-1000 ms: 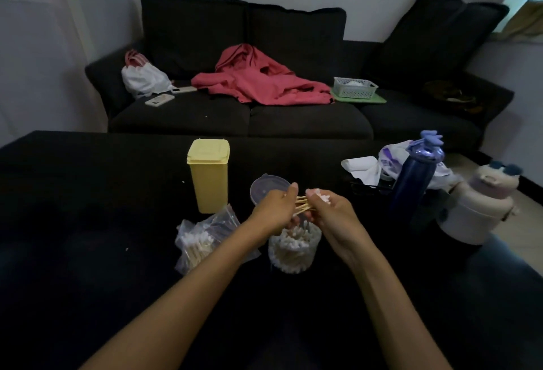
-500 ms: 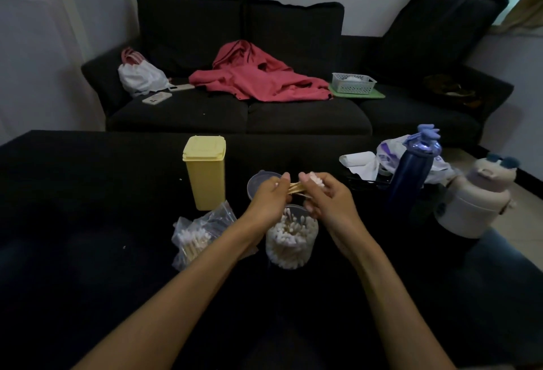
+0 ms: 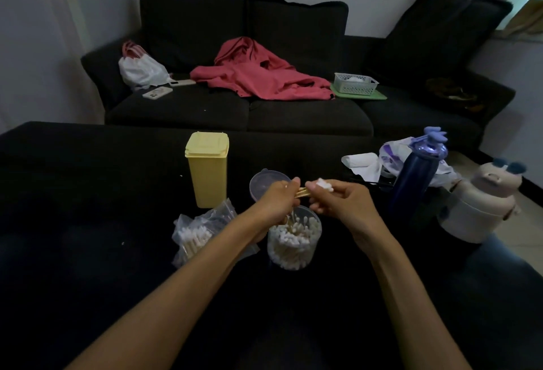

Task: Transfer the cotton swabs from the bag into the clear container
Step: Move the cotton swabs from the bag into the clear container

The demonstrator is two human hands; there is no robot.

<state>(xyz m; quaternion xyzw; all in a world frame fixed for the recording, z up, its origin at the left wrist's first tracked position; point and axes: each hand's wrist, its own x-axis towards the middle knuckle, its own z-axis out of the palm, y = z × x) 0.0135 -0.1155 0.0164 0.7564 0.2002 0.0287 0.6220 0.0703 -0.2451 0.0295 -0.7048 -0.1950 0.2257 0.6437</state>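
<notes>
Left hand (image 3: 276, 197) & right hand (image 3: 342, 203), both pinched on one small bundle of wooden-stick cotton swabs (image 3: 311, 189), hold it level just above the round clear plastic container (image 3: 293, 241), prob. to even the ends before dropping in; crinkled clear plastic bag (image 3: 202, 230) w/ remaining swabs lies just left.

— Where was the container (image 3: 293, 240) placed?
— On the counter (image 3: 88, 193), with the bag (image 3: 199, 234) just to its left and the bin (image 3: 207, 168) behind the bag.
— And the lid (image 3: 266, 183)?
— Behind the container, partly hidden by the hands (image 3: 276, 200), by which a bundle of swabs (image 3: 304, 191) was held above it.
— The bottle (image 3: 417, 177)?
— To the right.
</notes>
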